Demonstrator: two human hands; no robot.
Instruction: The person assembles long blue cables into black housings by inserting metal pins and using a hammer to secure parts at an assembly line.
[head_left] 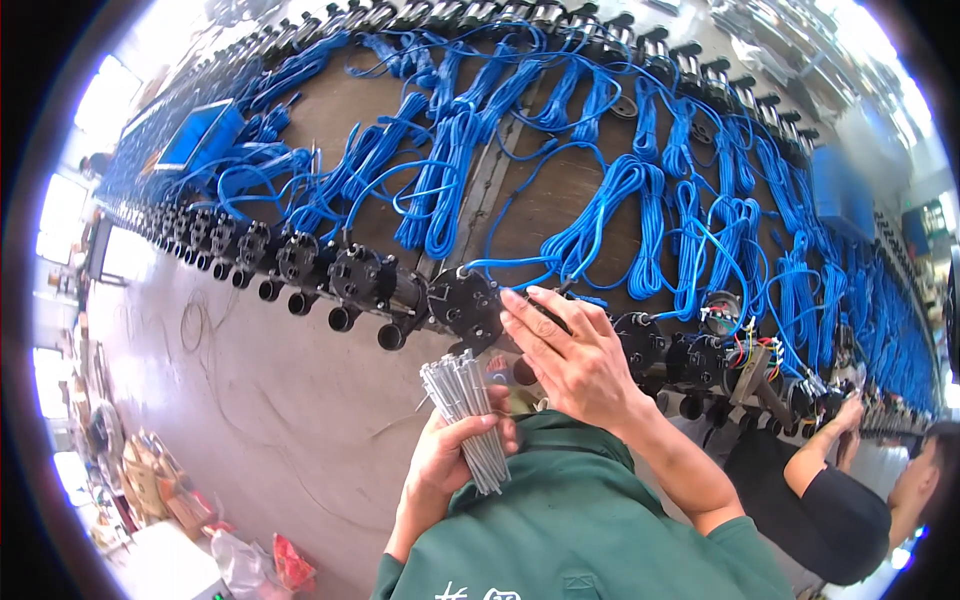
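A bundle of long silver rods [466,420] stands upright in the left hand [450,455], whose fingers are clamped around its lower half, just off the near edge of the tabletop [560,190]. Right beside it, the right hand [570,350] reaches to that near edge with its fingers held together and stretched out, the tips touching a black round motor housing [465,305]; whether they pinch anything there cannot be told. This housing sits in a long row of like black housings [300,262] lining the near edge, each trailing coiled blue cables [610,220] that lie across the brown tabletop toward its far edge. A blue tray [200,135] rests near the far left corner. Further right along the near edge, another person's hand [850,412] works at the row.
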